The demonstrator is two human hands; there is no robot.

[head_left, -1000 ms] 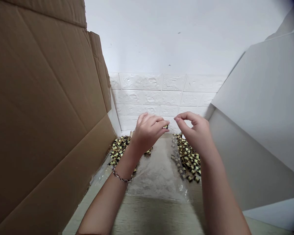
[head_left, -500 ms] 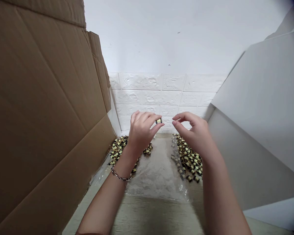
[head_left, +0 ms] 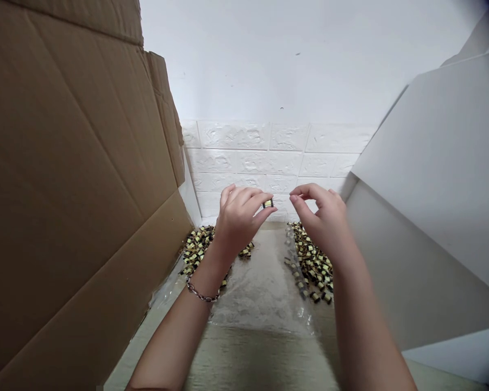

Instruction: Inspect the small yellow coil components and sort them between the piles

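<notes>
My left hand (head_left: 238,222) pinches a small black-and-yellow component (head_left: 268,203) between thumb and forefinger, held above the table. My right hand (head_left: 325,220) hovers just to its right, thumb and forefinger curled into a pinch close to the part; whether they hold anything, perhaps a thin wire, is too fine to see. A pile of the same small parts (head_left: 196,251) lies under and left of my left hand. A second pile (head_left: 313,266) lies below my right hand. Both piles rest on a clear plastic sheet (head_left: 261,293).
A tall brown cardboard panel (head_left: 73,179) walls off the left side. A white board (head_left: 436,179) slopes along the right. A white brick-pattern wall (head_left: 269,157) closes the back. The wooden table top (head_left: 261,358) shows in front of the plastic sheet.
My left hand lifted the small part a little and shifted left, then eased back right. My right hand's pinch rose slightly and stays close to the part.
</notes>
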